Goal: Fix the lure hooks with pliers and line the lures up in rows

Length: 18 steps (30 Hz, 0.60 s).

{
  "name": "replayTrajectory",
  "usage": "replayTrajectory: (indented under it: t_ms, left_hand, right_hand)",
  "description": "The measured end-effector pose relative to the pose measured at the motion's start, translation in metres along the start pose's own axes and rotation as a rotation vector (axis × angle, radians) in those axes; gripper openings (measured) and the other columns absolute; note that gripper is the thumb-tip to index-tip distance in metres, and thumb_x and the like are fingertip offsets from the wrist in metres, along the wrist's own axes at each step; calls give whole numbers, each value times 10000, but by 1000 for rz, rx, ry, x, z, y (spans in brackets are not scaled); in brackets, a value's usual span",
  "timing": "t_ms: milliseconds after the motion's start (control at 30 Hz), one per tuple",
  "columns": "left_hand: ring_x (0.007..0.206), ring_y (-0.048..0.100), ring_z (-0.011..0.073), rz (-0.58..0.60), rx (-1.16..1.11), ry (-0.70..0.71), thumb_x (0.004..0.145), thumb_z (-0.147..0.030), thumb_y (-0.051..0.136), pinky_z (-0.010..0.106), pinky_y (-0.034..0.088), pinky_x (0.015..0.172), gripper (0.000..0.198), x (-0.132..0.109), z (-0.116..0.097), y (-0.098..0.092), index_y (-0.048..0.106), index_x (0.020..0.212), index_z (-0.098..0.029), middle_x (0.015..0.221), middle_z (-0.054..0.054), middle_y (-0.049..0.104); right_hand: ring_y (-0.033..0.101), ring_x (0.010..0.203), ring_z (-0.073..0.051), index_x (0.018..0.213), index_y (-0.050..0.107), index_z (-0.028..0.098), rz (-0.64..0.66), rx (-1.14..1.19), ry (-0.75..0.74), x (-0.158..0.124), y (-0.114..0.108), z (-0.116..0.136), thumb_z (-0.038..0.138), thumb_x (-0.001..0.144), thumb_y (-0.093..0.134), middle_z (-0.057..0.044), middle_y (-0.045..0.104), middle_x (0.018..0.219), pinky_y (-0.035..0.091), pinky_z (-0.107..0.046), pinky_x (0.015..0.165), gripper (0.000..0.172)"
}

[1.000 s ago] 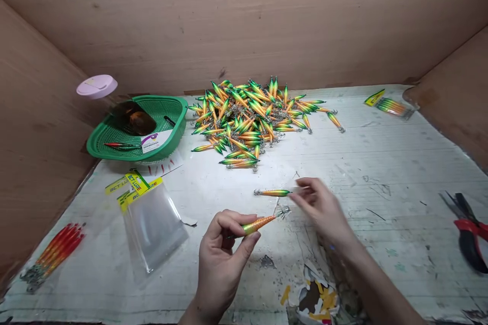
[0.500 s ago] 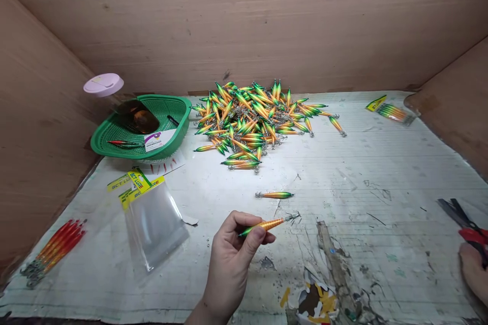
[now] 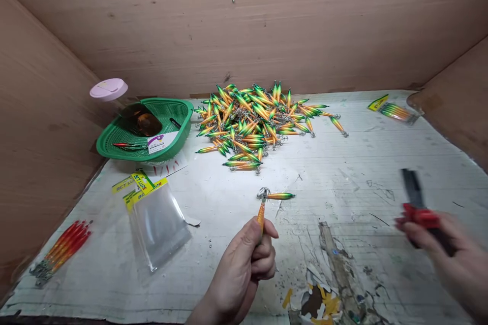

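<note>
the worn white tabletop (image 3: 366,157) has a ragged torn patch (image 3: 330,304) between the left fingers (image 3: 267,251) and right fingers (image 3: 417,233) — nearer the person. just beyond the left fingers lies one lure (image 3: 281,196); farther off, a heap of lures (image 3: 247,139). to their left sit a green basket (image 3: 185,129), clear bags (image 3: 160,228) and red lures (image 3: 68,241) — and beyond the right fingers, a small packet (image 3: 394,110).

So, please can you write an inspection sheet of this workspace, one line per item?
Surface: white lined sheet, stained and torn near the front.
Job's things: lure pile at the back; loose lure in front.
Clutter: green basket, clear packets and red lures, all at left.
Hands: left hand holds an orange-bodied lure, hooks away from it; right hand grips a red-and-black tool, blurred.
Cables: nothing seen.
Surroundings: brown walls at back and sides.
</note>
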<state>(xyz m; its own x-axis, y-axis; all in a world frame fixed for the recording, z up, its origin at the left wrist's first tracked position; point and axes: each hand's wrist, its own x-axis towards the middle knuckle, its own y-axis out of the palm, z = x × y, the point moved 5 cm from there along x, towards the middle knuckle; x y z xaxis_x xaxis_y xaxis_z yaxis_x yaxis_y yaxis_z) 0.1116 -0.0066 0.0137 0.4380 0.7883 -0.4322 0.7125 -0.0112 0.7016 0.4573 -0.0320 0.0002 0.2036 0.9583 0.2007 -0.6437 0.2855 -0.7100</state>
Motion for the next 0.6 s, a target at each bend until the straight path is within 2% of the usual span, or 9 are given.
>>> replayTrajectory:
  t_ms: [33, 100, 133, 233, 300, 433, 600]
  left_hand:
    - [457, 118, 38, 13, 5, -11, 870, -587, 655, 211, 132, 487, 435, 0, 1, 0, 599, 845, -156, 564, -110, 209]
    - [444, 112, 37, 25, 25, -21, 887, -579, 632, 211, 120, 476, 436, -1, 2, 1, 610, 848, -145, 544, -112, 217]
    - [440, 102, 37, 27, 41, -19, 893, -574, 624, 211, 111, 468, 433, -2, 1, 1, 617, 865, -143, 538, -114, 215]
    - [433, 70, 44, 35, 99, 10, 905, -571, 604, 213, 85, 450, 423, -5, 0, 1, 624, 921, -148, 526, -121, 189]
    - [438, 66, 50, 42, 141, 29, 907, -578, 592, 216, 79, 446, 427, -7, -2, 1, 621, 925, -152, 520, -121, 186]
    - [467, 99, 65, 24, 225, 63, 896, -617, 584, 224, 96, 451, 470, -9, -4, -1, 632, 922, -150, 529, -108, 217]
    - [514, 220, 88, -123, 429, 164, 888, -602, 609, 228, 210, 491, 447, -13, -9, -5, 675, 991, -172, 589, -77, 282]
  right_hand:
    - [637, 766, -244, 874, 670, 278, 12, 13, -57, -2, 12, 29, 469, 887, 651, -74, 646, 897, 481, -353, 621, 193]
    - [657, 843, -227, 887, 639, 262, 223, 120, -191, -8, 42, 87, 359, 924, 610, -61, 630, 945, 528, -304, 670, 109]
    - [650, 859, -214, 913, 630, 254, 262, 164, -231, -10, 51, 110, 296, 944, 570, -61, 618, 946, 533, -288, 695, 79]
    - [626, 824, -188, 855, 584, 235, 417, 220, -344, -13, 68, 154, 213, 943, 536, -59, 588, 911, 539, -261, 701, 103]
    - [615, 779, -175, 835, 563, 231, 472, 219, -389, -11, 70, 165, 180, 934, 530, -53, 580, 884, 542, -247, 671, 116]
    - [609, 759, -161, 840, 558, 226, 484, 187, -442, -6, 68, 171, 147, 927, 519, -46, 568, 863, 547, -227, 648, 124]
    - [609, 772, -159, 843, 546, 225, 479, 189, -467, -4, 68, 174, 148, 927, 523, -49, 557, 878, 552, -223, 657, 116]
